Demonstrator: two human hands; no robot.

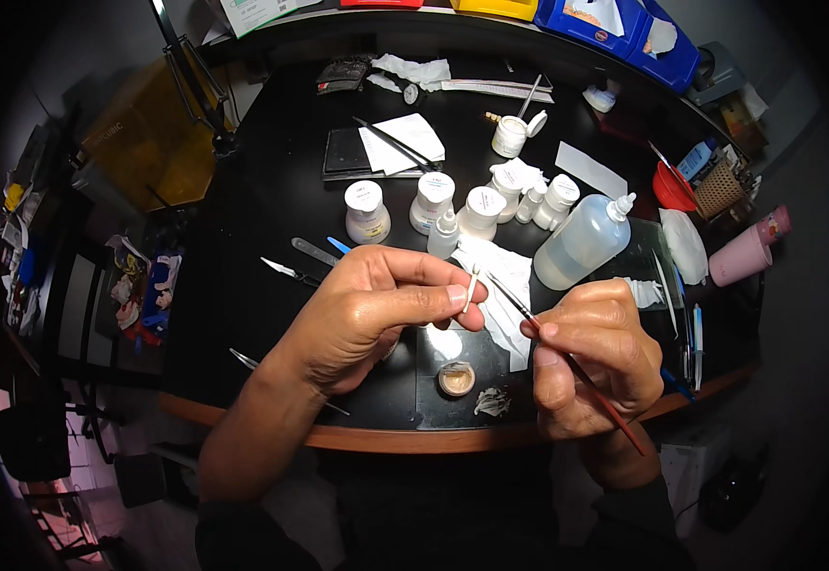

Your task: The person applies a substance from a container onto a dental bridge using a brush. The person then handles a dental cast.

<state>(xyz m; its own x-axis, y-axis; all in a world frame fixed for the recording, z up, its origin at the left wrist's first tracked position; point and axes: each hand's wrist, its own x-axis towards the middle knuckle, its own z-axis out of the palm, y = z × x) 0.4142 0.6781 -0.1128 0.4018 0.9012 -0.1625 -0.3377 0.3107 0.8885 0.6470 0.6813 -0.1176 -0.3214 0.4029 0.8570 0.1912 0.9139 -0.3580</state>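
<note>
Between the thumb and fingers of my left hand (357, 309) is pinched a slim white stick (471, 293) with a small pale piece at its top; what that piece is, I cannot make out. My right hand (604, 352) grips a fine brush (616, 415) with a reddish-brown handle. Its dark tip points at the stick's upper end, touching or very close; I cannot tell which. Below the hands, a small open pot (456, 379) of beige material stands on a dark glossy plate (433, 411). A white tissue (509, 324) lies behind the fingers.
Several white-lidded jars (367, 214) stand beyond my hands, beside a large translucent squeeze bottle (581, 243). A knife (286, 270) lies left, and crumpled foil-like scrap (492, 403) near the front edge. An open white jar (509, 136) and a red bowl (673, 186) sit farther back.
</note>
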